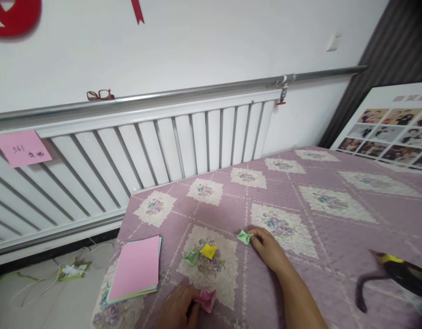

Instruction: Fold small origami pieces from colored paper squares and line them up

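My right hand (267,248) rests on the purple quilted bedspread (327,237) and pinches a small light green folded paper piece (244,236) at its fingertips. My left hand (179,308), low in the picture, is closed on a pink folded paper piece (207,299). Between the hands lie a yellow folded paper piece (208,251) and a green folded paper piece (191,257), both loose on the cloth. A stack of coloured paper sheets (137,268) with a pink sheet on top lies left of my left hand.
A white radiator (135,151) with a steel rail runs along the wall; red glasses (100,95) sit on it and a pink note (23,147) sticks to it. A photo board (385,132) leans at the right. A black and yellow object (396,272) lies near the right edge. Cables lie on the floor.
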`<control>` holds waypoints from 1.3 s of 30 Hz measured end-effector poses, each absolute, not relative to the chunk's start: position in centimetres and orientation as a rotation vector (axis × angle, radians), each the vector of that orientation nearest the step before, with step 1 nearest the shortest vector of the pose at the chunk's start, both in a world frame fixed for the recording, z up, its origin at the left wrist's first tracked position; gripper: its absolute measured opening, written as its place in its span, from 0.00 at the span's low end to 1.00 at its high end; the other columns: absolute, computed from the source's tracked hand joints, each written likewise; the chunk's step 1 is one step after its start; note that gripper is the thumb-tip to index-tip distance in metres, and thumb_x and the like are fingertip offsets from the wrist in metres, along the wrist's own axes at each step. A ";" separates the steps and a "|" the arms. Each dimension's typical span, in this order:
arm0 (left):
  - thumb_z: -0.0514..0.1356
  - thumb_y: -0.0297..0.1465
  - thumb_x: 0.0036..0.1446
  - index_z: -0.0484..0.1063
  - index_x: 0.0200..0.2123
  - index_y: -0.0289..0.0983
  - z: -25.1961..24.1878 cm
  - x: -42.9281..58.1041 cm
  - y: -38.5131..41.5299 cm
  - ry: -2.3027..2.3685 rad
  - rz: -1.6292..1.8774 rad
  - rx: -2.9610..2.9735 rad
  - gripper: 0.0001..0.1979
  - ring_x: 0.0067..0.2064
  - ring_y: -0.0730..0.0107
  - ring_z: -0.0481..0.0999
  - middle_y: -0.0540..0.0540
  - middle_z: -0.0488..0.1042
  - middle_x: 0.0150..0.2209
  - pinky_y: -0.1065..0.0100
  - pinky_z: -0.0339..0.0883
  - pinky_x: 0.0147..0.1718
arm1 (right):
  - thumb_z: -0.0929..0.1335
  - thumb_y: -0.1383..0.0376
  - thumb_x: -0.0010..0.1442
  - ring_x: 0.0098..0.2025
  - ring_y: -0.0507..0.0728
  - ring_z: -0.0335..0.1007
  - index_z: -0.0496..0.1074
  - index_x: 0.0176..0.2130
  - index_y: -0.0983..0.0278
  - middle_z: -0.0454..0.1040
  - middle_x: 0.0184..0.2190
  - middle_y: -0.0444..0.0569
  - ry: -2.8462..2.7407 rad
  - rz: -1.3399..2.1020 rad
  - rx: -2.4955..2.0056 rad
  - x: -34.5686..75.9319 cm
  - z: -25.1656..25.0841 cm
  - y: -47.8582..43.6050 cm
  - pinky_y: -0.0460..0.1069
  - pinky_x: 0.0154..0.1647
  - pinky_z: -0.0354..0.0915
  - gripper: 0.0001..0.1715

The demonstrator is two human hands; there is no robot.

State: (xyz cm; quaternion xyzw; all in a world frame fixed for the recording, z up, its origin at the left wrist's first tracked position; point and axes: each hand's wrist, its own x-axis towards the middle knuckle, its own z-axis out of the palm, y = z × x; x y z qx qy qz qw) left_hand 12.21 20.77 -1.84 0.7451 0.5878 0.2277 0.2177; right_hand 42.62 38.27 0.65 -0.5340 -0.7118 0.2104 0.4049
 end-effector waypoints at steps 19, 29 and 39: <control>0.53 0.28 0.58 0.73 0.37 0.41 2.1 13.7 19.6 1.725 0.727 1.905 0.09 0.42 0.62 0.72 0.47 0.75 0.38 0.64 0.61 0.43 | 0.64 0.62 0.55 0.36 0.58 0.71 0.75 0.39 0.59 0.76 0.33 0.47 -1.960 0.887 -1.276 33.6 2.6 25.7 0.50 0.39 0.66 0.13; 0.54 0.27 0.56 0.72 0.37 0.41 2.0 13.9 19.6 1.761 0.719 1.889 0.09 0.40 0.63 0.72 0.47 0.74 0.36 0.65 0.60 0.40 | 0.61 0.66 0.56 0.36 0.57 0.71 0.74 0.31 0.59 0.75 0.32 0.46 -2.122 0.858 -1.174 33.7 3.3 25.9 0.49 0.40 0.64 0.12; 0.52 0.28 0.57 0.71 0.37 0.40 1.8 14.1 19.7 1.809 0.642 1.887 0.09 0.41 0.63 0.71 0.46 0.75 0.37 0.65 0.60 0.42 | 0.60 0.59 0.55 0.32 0.57 0.69 0.69 0.28 0.60 0.72 0.27 0.46 -1.947 0.640 -1.388 38.1 3.6 33.3 0.51 0.36 0.64 0.12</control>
